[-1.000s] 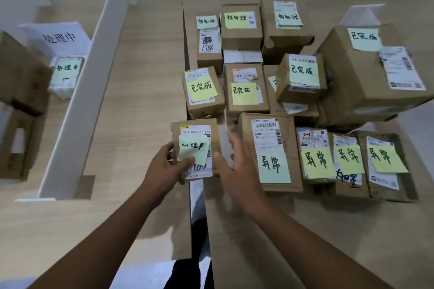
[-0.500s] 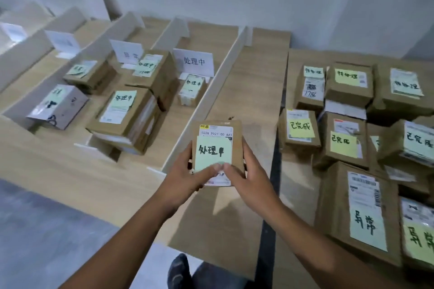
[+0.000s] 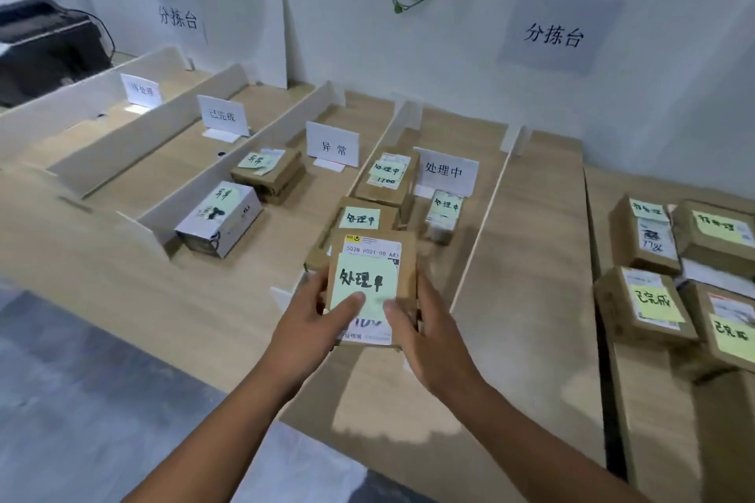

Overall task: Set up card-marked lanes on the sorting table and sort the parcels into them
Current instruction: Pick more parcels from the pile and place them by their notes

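Observation:
A small brown parcel (image 3: pixel 374 257) with a green sticky note reading 处理中 is held up between both hands over the near end of the sorting table (image 3: pixel 527 298). My left hand (image 3: pixel 310 331) grips its left edge, thumb on the note. My right hand (image 3: pixel 425 335) grips its right edge, thumb on the label. Just beyond it is the lane with the white card 处理中 (image 3: pixel 445 171), where three parcels lie, one being (image 3: pixel 359 218). White dividers (image 3: pixel 482 216) separate the lanes.
The lane with the card 异常 (image 3: pixel 333 145) holds two parcels, one of them white (image 3: pixel 220 216). Cards 已完成 (image 3: pixel 222 114) and 待处理 (image 3: pixel 141 90) mark lanes further left. Unsorted parcels (image 3: pixel 645 302) sit on the table at right. A black printer (image 3: pixel 45 45) stands at far left.
Both hands lifted the parcel off the pile on the right table and carried it left to the 处理中 lane. My view swung left and up to the lanes.

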`<state>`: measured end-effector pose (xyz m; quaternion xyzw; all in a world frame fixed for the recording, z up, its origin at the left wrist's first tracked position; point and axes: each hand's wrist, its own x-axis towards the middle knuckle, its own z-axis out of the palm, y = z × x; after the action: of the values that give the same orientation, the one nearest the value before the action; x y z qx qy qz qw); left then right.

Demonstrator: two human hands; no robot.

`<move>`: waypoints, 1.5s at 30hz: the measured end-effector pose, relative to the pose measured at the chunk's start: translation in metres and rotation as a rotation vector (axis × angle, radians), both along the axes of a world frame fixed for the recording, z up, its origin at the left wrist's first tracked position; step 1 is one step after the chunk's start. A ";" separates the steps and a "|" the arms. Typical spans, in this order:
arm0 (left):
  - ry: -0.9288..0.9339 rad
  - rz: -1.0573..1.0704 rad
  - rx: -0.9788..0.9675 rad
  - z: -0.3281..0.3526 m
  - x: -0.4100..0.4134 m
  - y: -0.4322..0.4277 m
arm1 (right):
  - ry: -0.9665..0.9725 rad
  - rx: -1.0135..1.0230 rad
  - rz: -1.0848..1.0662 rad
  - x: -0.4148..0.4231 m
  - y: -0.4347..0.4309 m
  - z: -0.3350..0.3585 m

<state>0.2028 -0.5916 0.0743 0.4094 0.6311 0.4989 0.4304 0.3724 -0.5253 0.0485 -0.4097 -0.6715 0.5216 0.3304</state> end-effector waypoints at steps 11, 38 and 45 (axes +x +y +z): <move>0.038 -0.013 -0.034 0.001 -0.093 0.110 | -0.095 0.015 -0.167 -0.089 0.085 0.000; 0.395 -0.173 0.398 0.009 -0.123 0.316 | -0.528 0.129 -0.505 -0.084 0.201 0.019; 0.255 -0.728 0.372 0.003 0.030 0.199 | -0.685 -0.008 -0.773 0.039 0.031 0.014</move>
<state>0.2331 -0.3929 0.0773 0.7344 0.3928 0.3653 0.4158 0.4119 -0.4941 0.0622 -0.7765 -0.5388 0.1997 0.2584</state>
